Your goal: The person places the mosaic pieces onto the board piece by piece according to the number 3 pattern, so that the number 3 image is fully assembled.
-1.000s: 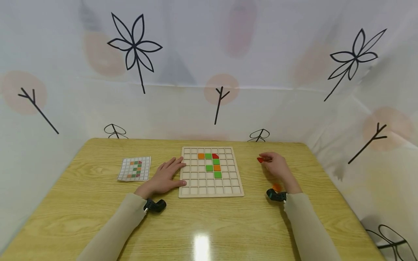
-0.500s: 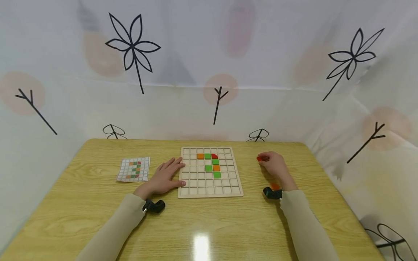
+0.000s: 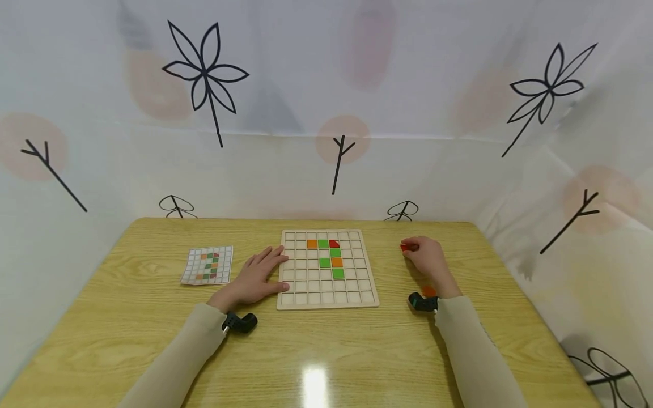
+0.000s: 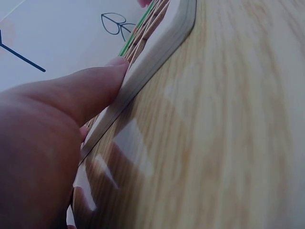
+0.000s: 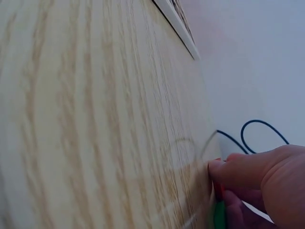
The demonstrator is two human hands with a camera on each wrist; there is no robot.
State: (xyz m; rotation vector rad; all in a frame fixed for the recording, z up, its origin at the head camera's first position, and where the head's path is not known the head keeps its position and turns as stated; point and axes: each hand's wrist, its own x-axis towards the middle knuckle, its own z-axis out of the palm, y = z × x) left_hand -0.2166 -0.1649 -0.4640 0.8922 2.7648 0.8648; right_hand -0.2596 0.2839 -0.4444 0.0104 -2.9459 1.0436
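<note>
"So, what is the left hand [image 3: 250,283] up to?"

"Its fingers are spread and loose, gripping nothing — tips and thumb just rest on the left edge of the wooden board [image 3: 329,307]."

"And the right hand [image 3: 428,258]?"

"Over toward the far right corner of the table [image 3: 285,351]. Thumb and fingers pinch a small red piece [image 5: 218,191], well apart from the board's right edge. The right wrist view also shows a green piece [image 5: 219,215] by those fingers; I can't tell whether it's held too."

"Anything else on that side?"

"An orange piece [image 3: 428,290], beside the wrist, nearer the table's near edge than the hand is."

"What sits on the board?"

"Seven coloured tiles [image 3: 323,244]: orange, green and red in one row near its far edge, then green, orange and green running toward the near edge below the red, with one more green left of that orange. The board itself lies by the middle of the table's far edge."

"And toward the far left corner?"

"A printed grid card [image 3: 206,264] — flat, left of the board."
</note>
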